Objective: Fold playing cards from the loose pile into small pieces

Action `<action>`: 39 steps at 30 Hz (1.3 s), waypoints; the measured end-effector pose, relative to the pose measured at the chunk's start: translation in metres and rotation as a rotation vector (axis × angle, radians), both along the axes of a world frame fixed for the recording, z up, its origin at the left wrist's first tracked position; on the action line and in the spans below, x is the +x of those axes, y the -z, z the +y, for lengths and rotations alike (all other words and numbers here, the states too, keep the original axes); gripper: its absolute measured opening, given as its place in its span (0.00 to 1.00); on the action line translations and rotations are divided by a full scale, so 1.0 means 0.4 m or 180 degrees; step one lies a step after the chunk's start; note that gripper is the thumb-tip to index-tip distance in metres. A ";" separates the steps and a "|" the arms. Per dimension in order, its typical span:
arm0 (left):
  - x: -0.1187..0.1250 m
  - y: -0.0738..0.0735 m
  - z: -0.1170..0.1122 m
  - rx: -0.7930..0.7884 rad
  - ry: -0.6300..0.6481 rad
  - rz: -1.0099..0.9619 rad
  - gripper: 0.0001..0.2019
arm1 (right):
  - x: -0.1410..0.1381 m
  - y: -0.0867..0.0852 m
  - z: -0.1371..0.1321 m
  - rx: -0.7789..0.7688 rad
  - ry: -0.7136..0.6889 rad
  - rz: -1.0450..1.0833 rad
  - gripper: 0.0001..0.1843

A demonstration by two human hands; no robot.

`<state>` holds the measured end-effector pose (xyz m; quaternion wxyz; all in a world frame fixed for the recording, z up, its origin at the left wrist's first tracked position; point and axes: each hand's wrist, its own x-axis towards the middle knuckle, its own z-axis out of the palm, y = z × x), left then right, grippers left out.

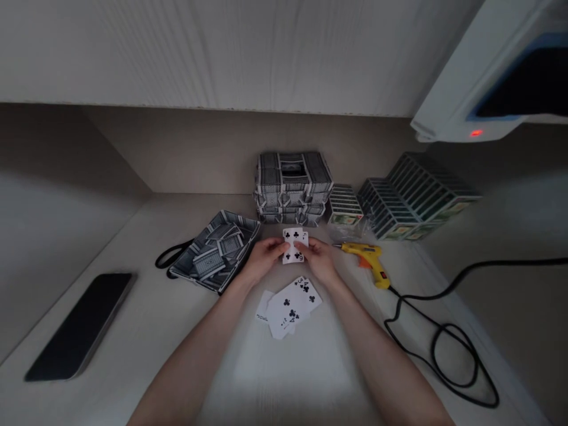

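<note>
Between my two hands, face up, are a few playing cards [292, 244] with a six of clubs on top and a five showing behind its right edge. My left hand [265, 257] pinches their left side, thumb on the face. The right side is gripped by my right hand [319, 258], its thumb also on the face. Below them on the table lies a loose fan of face-up cards [288, 307], a three and a four of clubs among them. Left of my left hand sits an open tray built of cards [181, 271], with several loose cards [210, 262] face down inside.
A box built of cards [290, 177] stands at the back wall, beside packs of cards [345, 204] and taller stacks of packs [426, 195]. A yellow glue gun [370, 260] lies right, its black cable [437, 322] looped. A phone [82, 325] lies left. A white device [470, 89] overhangs top right.
</note>
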<state>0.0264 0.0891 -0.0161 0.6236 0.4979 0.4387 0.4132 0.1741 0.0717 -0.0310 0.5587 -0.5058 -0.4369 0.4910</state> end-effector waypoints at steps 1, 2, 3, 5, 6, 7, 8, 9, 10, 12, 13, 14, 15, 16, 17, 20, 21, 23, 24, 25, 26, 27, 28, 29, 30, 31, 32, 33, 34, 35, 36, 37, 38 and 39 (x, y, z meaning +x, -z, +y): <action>0.000 0.001 0.001 -0.0039 -0.0032 -0.0002 0.17 | 0.001 0.000 0.000 -0.0023 -0.0012 0.0016 0.18; 0.000 0.002 0.002 -0.0069 -0.0061 -0.0011 0.17 | 0.002 0.000 0.001 -0.0043 -0.0023 0.0038 0.18; 0.000 0.003 0.003 -0.0094 -0.0078 -0.0029 0.17 | 0.003 0.001 0.001 -0.0062 -0.0041 0.0071 0.19; -0.001 0.005 0.006 -0.0138 -0.0089 -0.0091 0.16 | 0.006 0.002 0.002 -0.0091 -0.0099 0.0178 0.20; -0.001 0.006 0.007 -0.0166 -0.0092 -0.0135 0.16 | 0.007 0.002 0.002 -0.0103 -0.0129 0.0238 0.20; -0.002 0.007 0.009 -0.0199 -0.0095 -0.0179 0.16 | 0.008 0.002 0.003 -0.0115 -0.0155 0.0285 0.21; -0.002 0.008 0.010 -0.0234 -0.0102 -0.0210 0.16 | 0.009 0.003 0.003 -0.0127 -0.0175 0.0315 0.21; -0.002 0.010 0.011 -0.0262 -0.0111 -0.0226 0.16 | 0.010 0.003 0.002 -0.0137 -0.0182 0.0332 0.20; -0.002 0.011 0.011 -0.0283 -0.0124 -0.0232 0.15 | 0.010 0.003 0.002 -0.0143 -0.0172 0.0343 0.20; -0.002 0.012 0.011 -0.0310 -0.0152 -0.0231 0.15 | 0.012 0.002 0.002 -0.0158 -0.0165 0.0346 0.19; -0.001 0.012 0.010 -0.0308 -0.0174 -0.0226 0.15 | 0.013 0.001 0.001 -0.0172 -0.0169 0.0352 0.19; 0.000 0.012 0.009 -0.0295 -0.0199 -0.0217 0.15 | 0.014 0.000 0.001 -0.0188 -0.0175 0.0367 0.19; 0.001 0.012 0.008 -0.0272 -0.0219 -0.0205 0.15 | 0.015 -0.001 0.001 -0.0208 -0.0183 0.0384 0.19; 0.002 0.012 0.007 -0.0244 -0.0240 -0.0187 0.15 | 0.016 -0.001 0.001 -0.0231 -0.0193 0.0402 0.19; 0.003 0.012 0.006 -0.0217 -0.0258 -0.0170 0.15 | 0.017 -0.001 0.001 -0.0255 -0.0204 0.0418 0.19; 0.005 0.013 0.005 -0.0176 -0.0303 -0.0138 0.15 | 0.019 0.000 0.000 -0.0305 -0.0248 0.0439 0.18; 0.005 0.013 0.004 -0.0171 -0.0307 -0.0123 0.15 | 0.020 0.001 0.000 -0.0305 -0.0264 0.0446 0.18; 0.006 0.014 0.004 -0.0160 -0.0309 -0.0081 0.15 | 0.020 0.003 0.000 -0.0281 -0.0300 0.0475 0.18; 0.007 0.015 0.003 -0.0147 -0.0315 -0.0054 0.16 | 0.021 0.004 0.000 -0.0263 -0.0305 0.0480 0.18; 0.008 0.016 0.003 -0.0129 -0.0319 -0.0029 0.16 | 0.021 0.006 0.001 -0.0250 -0.0299 0.0472 0.18; 0.009 0.018 0.002 -0.0103 -0.0335 -0.0009 0.17 | 0.022 0.007 0.001 -0.0245 -0.0291 0.0453 0.18; 0.012 0.020 0.000 -0.0066 -0.0361 0.0012 0.17 | 0.022 0.008 0.001 -0.0245 -0.0287 0.0429 0.18; 0.015 0.023 -0.001 -0.0023 -0.0395 0.0029 0.18 | 0.023 0.009 0.002 -0.0249 -0.0291 0.0400 0.19; 0.018 0.025 -0.003 0.0031 -0.0463 0.0046 0.19 | 0.023 0.009 0.002 -0.0251 -0.0294 0.0375 0.20; 0.023 0.028 -0.005 0.0091 -0.0530 0.0075 0.19 | 0.023 0.009 0.002 -0.0253 -0.0299 0.0359 0.20; 0.027 0.031 -0.007 0.0152 -0.0619 0.0097 0.19 | 0.022 0.008 0.002 -0.0249 -0.0299 0.0350 0.21; 0.031 0.033 -0.008 0.0266 -0.0748 0.0161 0.19 | 0.020 0.007 0.001 -0.0245 -0.0306 0.0343 0.21; 0.034 0.035 -0.009 0.0418 -0.0865 0.0248 0.20 | 0.018 0.006 0.000 -0.0244 -0.0314 0.0335 0.21; 0.037 0.037 -0.009 0.0582 -0.0995 0.0337 0.20 | 0.016 0.005 -0.001 -0.0246 -0.0341 0.0330 0.20; 0.039 0.039 -0.010 0.0750 -0.1118 0.0424 0.20 | 0.013 0.004 -0.003 -0.0253 -0.0387 0.0327 0.20; 0.041 0.040 -0.010 0.0899 -0.1223 0.0497 0.21 | 0.011 0.002 -0.005 -0.0262 -0.0446 0.0317 0.20; 0.042 0.041 -0.010 0.1018 -0.1305 0.0550 0.21 | 0.008 0.001 -0.007 -0.0270 -0.0500 0.0299 0.20; 0.042 0.042 -0.010 0.1110 -0.1363 0.0589 0.21 | 0.006 0.000 -0.009 -0.0279 -0.0540 0.0280 0.19; 0.042 0.043 -0.010 0.1183 -0.1386 0.0627 0.21 | 0.005 -0.001 -0.011 -0.0288 -0.0566 0.0262 0.19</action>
